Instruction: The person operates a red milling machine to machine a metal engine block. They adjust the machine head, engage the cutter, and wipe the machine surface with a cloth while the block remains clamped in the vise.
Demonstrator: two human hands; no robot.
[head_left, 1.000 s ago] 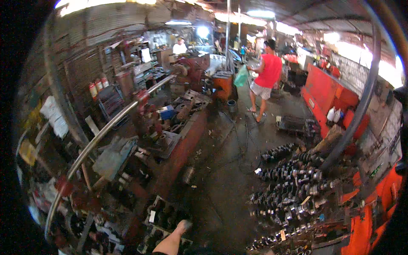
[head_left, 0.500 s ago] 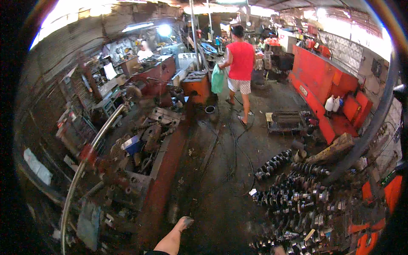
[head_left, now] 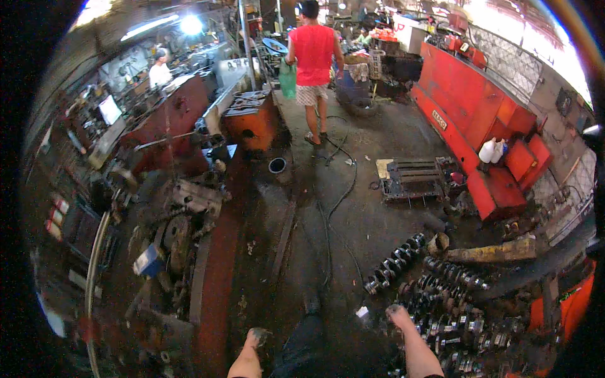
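My left hand [head_left: 257,338] hangs low in front of me over the dark floor. Its grimy fingers are loosely stretched, and I see nothing held in it. Farther right, my right hand [head_left: 397,313] hangs beside a pile of metal crankshafts [head_left: 441,327]. Its darkened fingers are too small and blurred to read, and no held thing shows. The nearest single crankshaft [head_left: 396,263] lies slanted just beyond that hand. A small white scrap [head_left: 362,312] is on the floor to its left. My dark-clad leg [head_left: 305,346] shows between the two arms.
Ahead, a person in a red sleeveless top [head_left: 312,53] carries a green cloth [head_left: 288,80]. Black cables [head_left: 328,233] snake along the floor. A bucket [head_left: 277,166] stands beyond the machine parts [head_left: 196,198] on the left. A large red machine [head_left: 469,94] lines the right side, behind an engine block [head_left: 413,178].
My view has moved forward and tilted down. My right hand has come fully into view, and my left has shifted slightly left. The person in red has walked farther off.
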